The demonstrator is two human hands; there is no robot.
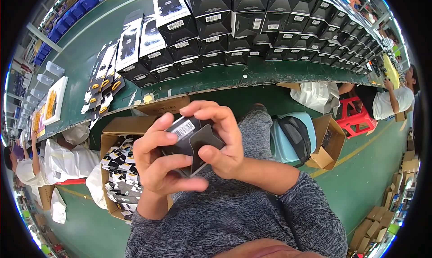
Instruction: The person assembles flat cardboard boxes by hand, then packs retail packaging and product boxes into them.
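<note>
Between my two hands, above my lap, is a small black carton [185,146] with a white barcode label on one flap. Its end flaps stand partly unfolded toward me. My left hand [157,161] grips the carton's left side, with fingers across the barcode flap and the lower flap. On the other side my right hand [220,141] wraps around it, the thumb pressed on a flap and the fingers over the far edge. Whatever lies inside the carton is hidden.
Stacked black cartons [211,37] line the green workbench [193,85]. Flat unfolded cartons [104,80] lie at its left. Below stands a cardboard box [110,145] full of flat pieces. At right are a light-blue chair [292,139], an open box [326,143], a red stool [355,118] and co-workers.
</note>
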